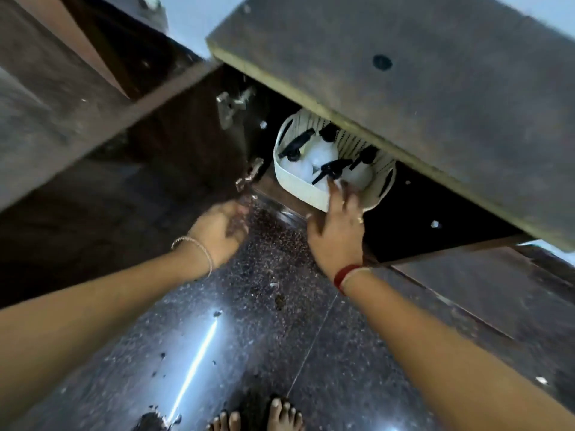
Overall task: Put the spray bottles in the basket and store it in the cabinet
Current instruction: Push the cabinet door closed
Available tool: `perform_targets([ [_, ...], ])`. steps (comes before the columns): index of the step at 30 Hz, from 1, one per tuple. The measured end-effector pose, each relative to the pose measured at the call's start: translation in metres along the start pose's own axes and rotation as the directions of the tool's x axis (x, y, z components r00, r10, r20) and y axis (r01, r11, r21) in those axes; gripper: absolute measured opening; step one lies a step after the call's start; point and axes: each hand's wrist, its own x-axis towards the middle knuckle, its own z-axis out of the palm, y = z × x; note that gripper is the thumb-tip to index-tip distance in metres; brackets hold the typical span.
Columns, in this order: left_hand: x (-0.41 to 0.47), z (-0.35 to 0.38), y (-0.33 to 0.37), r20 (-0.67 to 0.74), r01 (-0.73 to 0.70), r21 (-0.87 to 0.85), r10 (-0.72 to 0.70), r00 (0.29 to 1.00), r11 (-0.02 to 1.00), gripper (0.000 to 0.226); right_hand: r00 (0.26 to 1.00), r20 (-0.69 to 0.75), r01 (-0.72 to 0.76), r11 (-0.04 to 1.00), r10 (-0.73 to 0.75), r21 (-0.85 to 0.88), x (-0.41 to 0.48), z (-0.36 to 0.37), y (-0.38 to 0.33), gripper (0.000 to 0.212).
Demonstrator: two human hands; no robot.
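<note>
The white basket (311,191) sits at the front of the open cabinet (435,209), half tucked under the table (404,73) top, with its near rim reaching out over the cabinet's lower edge. Inside it stand the spray bottles (323,157), white bodies with black trigger heads, packed close together.

The right hand (337,234) lies at the basket's 6 o'clock, its grip spread wide: fingertips (334,188) rest on the near rim, just touching one bottle's black trigger, and the palm faces down. A ring shows on one finger and a red band with a thin bangle circles the wrist. The arm stretches in straight from 5 o'clock.

The left hand (222,231) hovers at the basket's 8 o'clock, apart from it, near the lower hinge (250,177) of the open door (93,126). Its fingers curl loosely and hold nothing, though motion blur makes this hard to confirm. Bare toes show on the speckled floor (249,321) at 6 o'clock.
</note>
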Motion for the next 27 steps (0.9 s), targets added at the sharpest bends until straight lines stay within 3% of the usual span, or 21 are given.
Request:
perform_targets([
  [2,-0.040,-0.039,0.006,0.180,-0.115,0.231,0.074,0.981,0.966,0.039,0.987,0.051,0.148,0.989,-0.149,0.028,-0.020,-0.018,-0.039,0.066],
  [4,-0.076,-0.089,0.020,0.267,-0.267,0.402,0.167,0.949,0.876,0.039,0.953,0.081,0.289,0.955,-0.293,0.064,-0.037,-0.041,-0.084,0.064],
  [7,-0.112,-0.157,0.036,0.210,-0.428,0.553,0.377,0.902,0.715,0.044,0.886,0.064,0.453,0.886,-0.460,0.099,-0.054,-0.068,-0.148,0.061],
  [9,-0.128,-0.196,0.037,0.115,-0.409,0.622,0.439,0.891,0.667,0.047,0.833,0.044,0.546,0.832,-0.552,0.095,-0.059,-0.079,-0.190,0.060],
  [12,-0.145,-0.236,0.025,-0.101,-0.193,0.701,0.364,0.926,0.687,0.057,0.763,0.066,0.640,0.766,-0.643,0.058,-0.057,-0.080,-0.249,0.060],
  [15,-0.156,-0.249,-0.005,-0.284,0.081,0.632,0.134,0.949,0.771,0.067,0.712,0.151,0.695,0.719,-0.685,-0.015,-0.051,-0.060,-0.293,0.060],
  [18,-0.163,-0.241,-0.038,-0.239,0.296,0.558,-0.191,0.952,0.775,0.086,0.677,0.249,0.730,0.676,-0.693,-0.101,-0.050,-0.033,-0.312,0.060],
  [22,-0.175,-0.222,-0.061,-0.012,0.291,0.579,-0.349,0.937,0.762,0.095,0.691,0.294,0.718,0.676,-0.661,-0.167,-0.055,-0.004,-0.312,0.064],
  [27,-0.181,-0.215,-0.064,0.094,0.185,0.557,-0.284,0.954,0.809,0.103,0.729,0.380,0.673,0.695,-0.569,-0.251,-0.056,0.012,-0.299,0.065],
])
